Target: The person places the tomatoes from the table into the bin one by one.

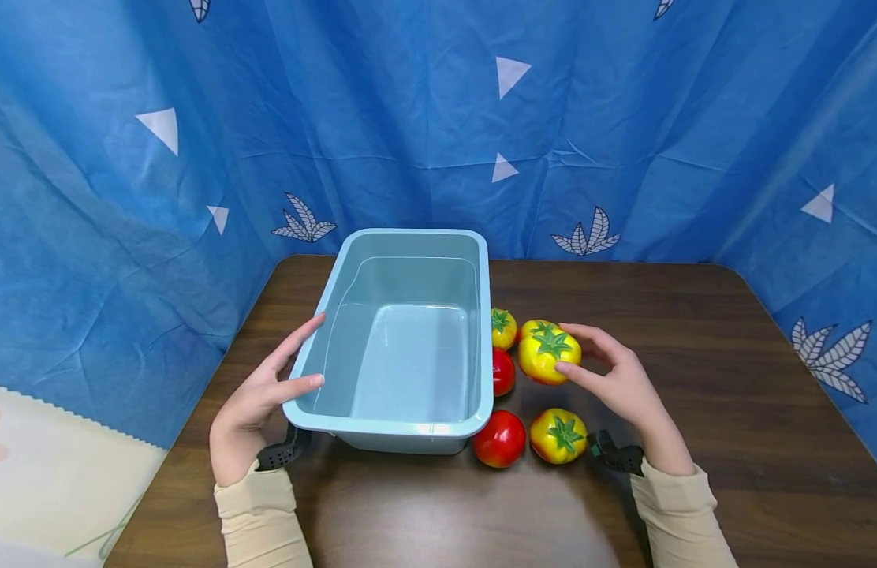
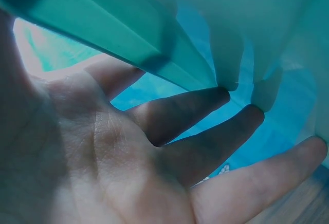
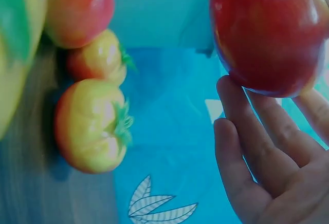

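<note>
Aloft, a yellow tomato (image 1: pixel 548 356) with a red underside is gripped between the thumb and curled fingers of the right hand (image 1: pixel 616 383) of a person in cream sleeves (image 1: pixel 261 517), to the right of a pale blue bin (image 1: pixel 417 363). The left hand (image 1: pixel 245 402) holds the bin's left side, thumb over the rim, fingertips against the outer wall. On the dark wooden table (image 1: pixel 715 371), a far tomato (image 1: pixel 504 333) and a far red fruit (image 1: pixel 504 372) lie along the bin's right side, near a half-hidden tomato (image 1: pixel 528 326) behind the raised one. A near red fruit (image 1: pixel 500 439) rests by the bin's near right corner, just beside a near tomato (image 1: pixel 552 438). A blue curtain (image 1: pixel 424 102) hangs behind.
</note>
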The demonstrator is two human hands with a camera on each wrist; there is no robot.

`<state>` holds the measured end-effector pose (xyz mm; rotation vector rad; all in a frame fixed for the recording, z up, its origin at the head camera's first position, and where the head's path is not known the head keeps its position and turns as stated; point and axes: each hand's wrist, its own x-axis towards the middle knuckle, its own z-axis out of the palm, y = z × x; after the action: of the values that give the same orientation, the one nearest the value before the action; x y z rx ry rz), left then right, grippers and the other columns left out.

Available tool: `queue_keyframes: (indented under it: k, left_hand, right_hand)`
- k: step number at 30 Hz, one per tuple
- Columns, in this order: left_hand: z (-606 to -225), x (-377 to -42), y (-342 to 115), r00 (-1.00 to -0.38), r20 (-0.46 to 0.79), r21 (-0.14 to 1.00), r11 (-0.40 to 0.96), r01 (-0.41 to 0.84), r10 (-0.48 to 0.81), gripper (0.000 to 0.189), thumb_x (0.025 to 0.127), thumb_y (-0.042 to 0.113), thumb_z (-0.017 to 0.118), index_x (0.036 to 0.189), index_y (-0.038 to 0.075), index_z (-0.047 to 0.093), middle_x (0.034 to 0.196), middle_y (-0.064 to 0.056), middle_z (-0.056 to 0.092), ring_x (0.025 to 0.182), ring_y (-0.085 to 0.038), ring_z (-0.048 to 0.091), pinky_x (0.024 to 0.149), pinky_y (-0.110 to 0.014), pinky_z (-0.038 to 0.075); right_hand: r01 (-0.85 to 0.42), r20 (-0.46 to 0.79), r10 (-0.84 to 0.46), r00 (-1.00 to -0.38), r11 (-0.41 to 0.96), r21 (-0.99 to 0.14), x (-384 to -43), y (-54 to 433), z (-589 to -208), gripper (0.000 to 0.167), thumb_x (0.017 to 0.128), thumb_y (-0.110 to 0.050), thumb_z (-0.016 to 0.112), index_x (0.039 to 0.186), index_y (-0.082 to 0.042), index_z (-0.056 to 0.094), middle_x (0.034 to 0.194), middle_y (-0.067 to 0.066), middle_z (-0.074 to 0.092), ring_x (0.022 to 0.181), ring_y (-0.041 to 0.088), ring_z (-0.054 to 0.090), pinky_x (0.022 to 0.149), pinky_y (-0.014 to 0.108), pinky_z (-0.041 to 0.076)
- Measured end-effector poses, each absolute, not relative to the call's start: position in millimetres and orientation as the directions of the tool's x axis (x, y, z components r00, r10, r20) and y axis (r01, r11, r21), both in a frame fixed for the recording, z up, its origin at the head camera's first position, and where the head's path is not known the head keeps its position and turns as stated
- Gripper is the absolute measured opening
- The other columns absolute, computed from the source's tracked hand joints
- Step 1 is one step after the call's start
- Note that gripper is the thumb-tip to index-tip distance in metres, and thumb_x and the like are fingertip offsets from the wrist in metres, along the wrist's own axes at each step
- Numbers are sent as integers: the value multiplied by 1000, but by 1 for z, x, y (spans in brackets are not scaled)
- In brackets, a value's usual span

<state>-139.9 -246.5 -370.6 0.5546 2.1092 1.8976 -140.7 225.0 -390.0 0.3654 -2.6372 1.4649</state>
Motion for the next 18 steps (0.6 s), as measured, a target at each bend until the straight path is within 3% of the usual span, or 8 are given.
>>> queue_keyframes:
  k: [8,18]
  left_hand:
    - [-371,-141,-246,-899,70,987,100,125,432,76,87,2,57,151,21,20,146,-14,17,121,-41,29,83,-45,49]
    - [-371,-141,-247,-894,76,987,92,129,441,76,87,1,56,151,20,19,143,-14,20,120,-43,30,83,-46,50]
  right_hand:
    - [-295,270,-122,-955,480,-826,-133,214,-375,50,85,-20,70,132,-19,53,119,-1,56,94,16,55,74,24,50]
    - [-354,326,-140,-935,416,-838,-126,194,-358,48,85,-14,69,131,-19,54,120,2,58,97,19,54,76,21,50]
